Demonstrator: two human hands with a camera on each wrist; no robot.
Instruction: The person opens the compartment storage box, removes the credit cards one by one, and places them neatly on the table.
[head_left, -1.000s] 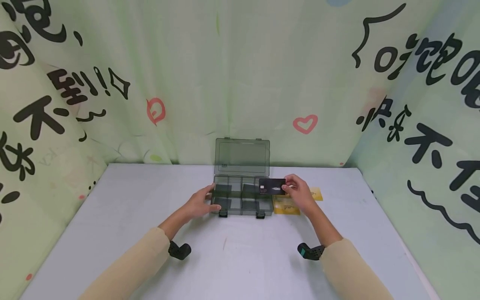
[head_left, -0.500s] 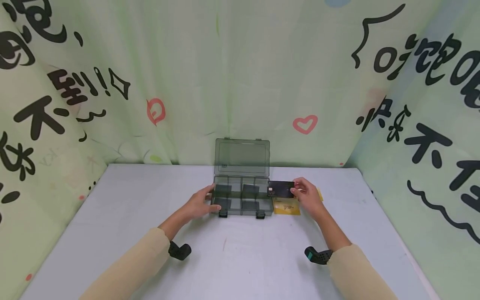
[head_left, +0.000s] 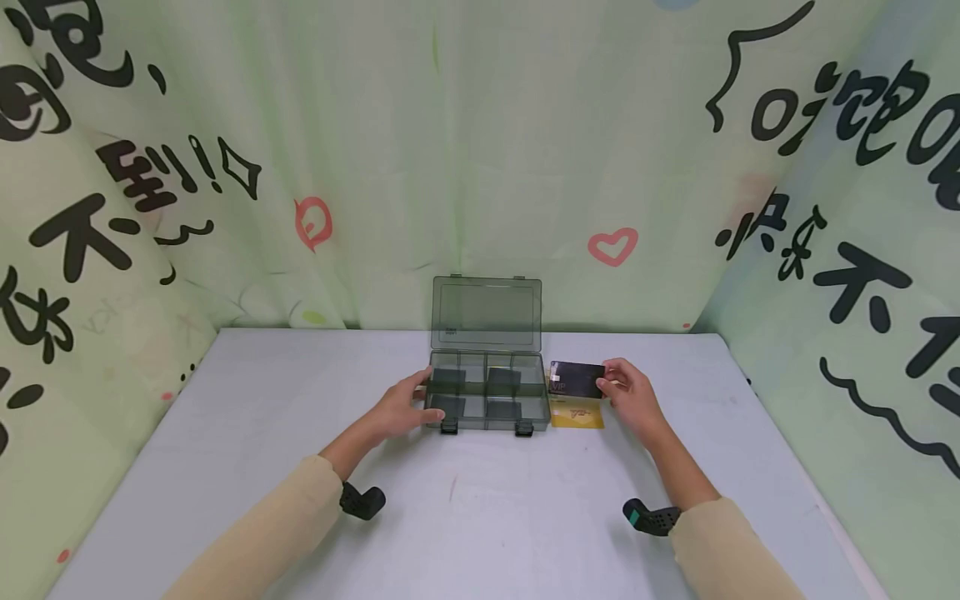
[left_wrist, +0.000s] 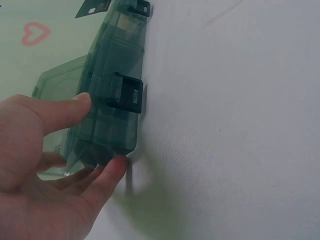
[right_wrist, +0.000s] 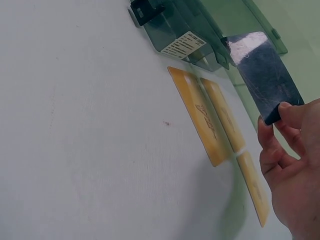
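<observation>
On the table stands a translucent grey-green compartment box [head_left: 486, 424], its lid [head_left: 487, 312] raised at the back. Dark flat pieces [head_left: 504, 382] lie in several compartments. My left hand [head_left: 397, 407] grips the box's left end; in the left wrist view the thumb lies by the front wall and the fingers bend round the corner. My right hand [head_left: 633, 398] pinches a black VIP card [head_left: 576, 379] by its right edge, just right of the box. Below it are yellow cards [head_left: 577, 415]; the right wrist view shows three, the nearest card [right_wrist: 195, 117] beside the box wall.
Two black latches [head_left: 523, 428] hang at the box's front. A white tabletop [head_left: 480, 517] extends to the curtain [head_left: 375, 167] with black lettering, which encloses the back and both sides. Each wrist wears a black camera mount [head_left: 651, 517].
My right hand has drawn the black card rightward, from over the box's right compartments to above the yellow cards. The left hand keeps its grip on the box.
</observation>
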